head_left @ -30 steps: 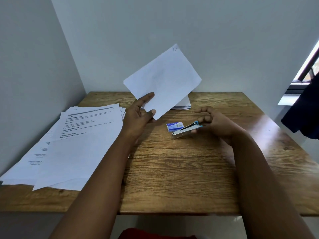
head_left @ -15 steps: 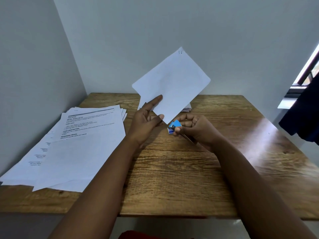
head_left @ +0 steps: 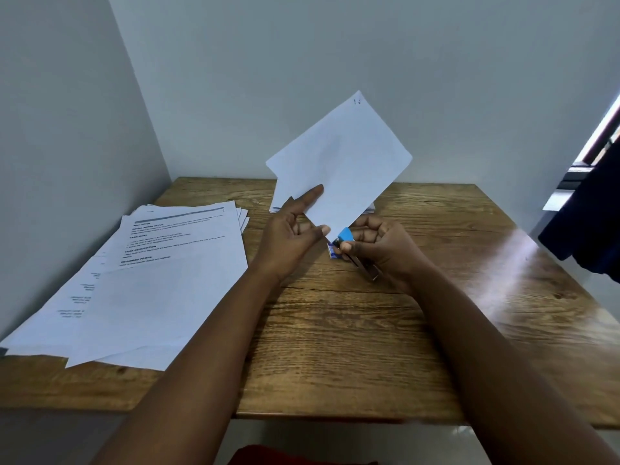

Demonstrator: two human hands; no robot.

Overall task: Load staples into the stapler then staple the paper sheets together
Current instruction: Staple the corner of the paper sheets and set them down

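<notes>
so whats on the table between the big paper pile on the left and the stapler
In the head view, only the left hand crosses above that stretch; the wooden table between the paper pile and the stapler is bare.

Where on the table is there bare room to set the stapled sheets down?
The wooden table is bare along its near edge, between the spread paper pile and the right edge, and across the glossy right side. The left side is crowded with papers. The middle is busy: left hand holding sheets, right hand on the stapler, staple box, far stack.
</notes>
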